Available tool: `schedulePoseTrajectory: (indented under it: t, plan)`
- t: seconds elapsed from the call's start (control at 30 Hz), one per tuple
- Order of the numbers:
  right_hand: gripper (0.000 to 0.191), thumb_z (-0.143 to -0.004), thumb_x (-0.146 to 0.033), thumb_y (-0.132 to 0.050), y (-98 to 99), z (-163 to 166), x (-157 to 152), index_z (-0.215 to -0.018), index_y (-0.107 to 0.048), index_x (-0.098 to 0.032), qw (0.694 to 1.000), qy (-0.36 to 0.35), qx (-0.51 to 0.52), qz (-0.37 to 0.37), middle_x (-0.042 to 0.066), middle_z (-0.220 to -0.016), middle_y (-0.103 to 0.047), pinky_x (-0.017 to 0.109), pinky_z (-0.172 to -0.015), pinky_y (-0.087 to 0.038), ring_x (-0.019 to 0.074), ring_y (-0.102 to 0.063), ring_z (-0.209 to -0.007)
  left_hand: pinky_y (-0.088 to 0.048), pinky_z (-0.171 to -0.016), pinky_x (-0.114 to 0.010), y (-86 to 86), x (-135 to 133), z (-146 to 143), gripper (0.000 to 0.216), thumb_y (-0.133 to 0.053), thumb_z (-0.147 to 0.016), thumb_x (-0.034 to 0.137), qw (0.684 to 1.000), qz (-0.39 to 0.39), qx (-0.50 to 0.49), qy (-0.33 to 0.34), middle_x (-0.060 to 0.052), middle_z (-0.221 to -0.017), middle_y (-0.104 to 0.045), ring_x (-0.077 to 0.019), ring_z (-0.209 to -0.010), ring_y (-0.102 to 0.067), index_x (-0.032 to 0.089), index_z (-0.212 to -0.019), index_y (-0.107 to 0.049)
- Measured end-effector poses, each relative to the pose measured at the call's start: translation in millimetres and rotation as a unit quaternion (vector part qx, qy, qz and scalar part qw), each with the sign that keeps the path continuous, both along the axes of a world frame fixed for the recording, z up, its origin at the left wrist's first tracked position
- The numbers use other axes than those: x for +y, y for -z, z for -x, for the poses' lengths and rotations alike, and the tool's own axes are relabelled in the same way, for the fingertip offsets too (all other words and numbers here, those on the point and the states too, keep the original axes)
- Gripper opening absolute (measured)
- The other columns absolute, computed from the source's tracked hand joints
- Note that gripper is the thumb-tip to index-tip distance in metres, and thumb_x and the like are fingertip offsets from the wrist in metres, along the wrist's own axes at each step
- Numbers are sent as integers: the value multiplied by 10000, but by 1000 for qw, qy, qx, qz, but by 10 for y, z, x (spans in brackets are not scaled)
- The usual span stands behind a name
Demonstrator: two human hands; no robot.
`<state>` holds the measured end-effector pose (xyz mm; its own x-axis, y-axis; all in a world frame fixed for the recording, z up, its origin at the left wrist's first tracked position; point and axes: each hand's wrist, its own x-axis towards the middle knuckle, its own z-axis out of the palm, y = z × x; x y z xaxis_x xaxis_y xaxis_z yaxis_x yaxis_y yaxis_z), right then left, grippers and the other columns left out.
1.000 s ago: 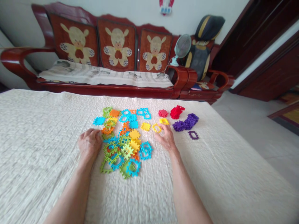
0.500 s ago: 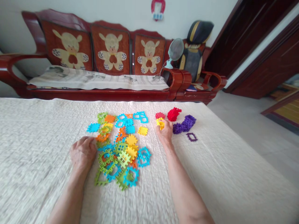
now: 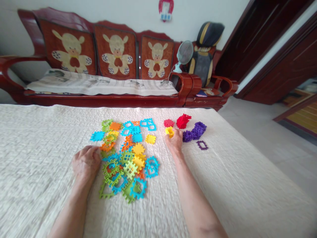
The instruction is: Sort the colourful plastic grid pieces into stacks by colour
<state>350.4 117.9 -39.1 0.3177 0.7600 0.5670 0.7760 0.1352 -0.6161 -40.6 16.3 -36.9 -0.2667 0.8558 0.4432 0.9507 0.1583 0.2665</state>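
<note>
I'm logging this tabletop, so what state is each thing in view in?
Left hand, palm down, fingers curled.
Right hand, touching yellow bunch; grip unclear.
Yellow bunch, close together at right hand.
Mixed pieces, loosely heaped, overlapping.
Purple pieces, overlapping in a row.
Purple frame, lying flat, apart.
Red pieces, clustered.
Fan, upright; running or not unclear.

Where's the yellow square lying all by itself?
In the head view, the yellow square lies near the middle, between a blue square on its left and the right hand on its right.

White cloth (image 3: 235, 191): multicoloured pile (image 3: 138, 161), red pieces (image 3: 183, 121), purple pieces (image 3: 198, 130).
</note>
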Motion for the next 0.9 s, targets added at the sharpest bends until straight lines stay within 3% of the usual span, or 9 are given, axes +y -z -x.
schedulePoseTrajectory:
  t: [0.43,0.9]
  plan:
    - [392,-746,-295,-594,-63,27,-13,-1119,-580,-174,1000,-10,-4,19,133,-1160,-535,477,-1078,-440,290,-531,-1131,-478,-996,-456,-32,0,-8,323,-440,-888,232,1000,0,-3,4,-90,-1139,-732,-268,-1007,-660,185,-980,-746]
    - [416,-744,-346,-607,45,-14,109,-1124,-565,-182,1000,-11,0,25,137,-1166,-537,487,-1069,-434,295,-521,-1126,-431,-1061,-437,-133,-26,-107,349,-410,-909,204,999,39,-31,-17,-80,-1201,-715,-248,-1079,-628,196,-1018,-741]
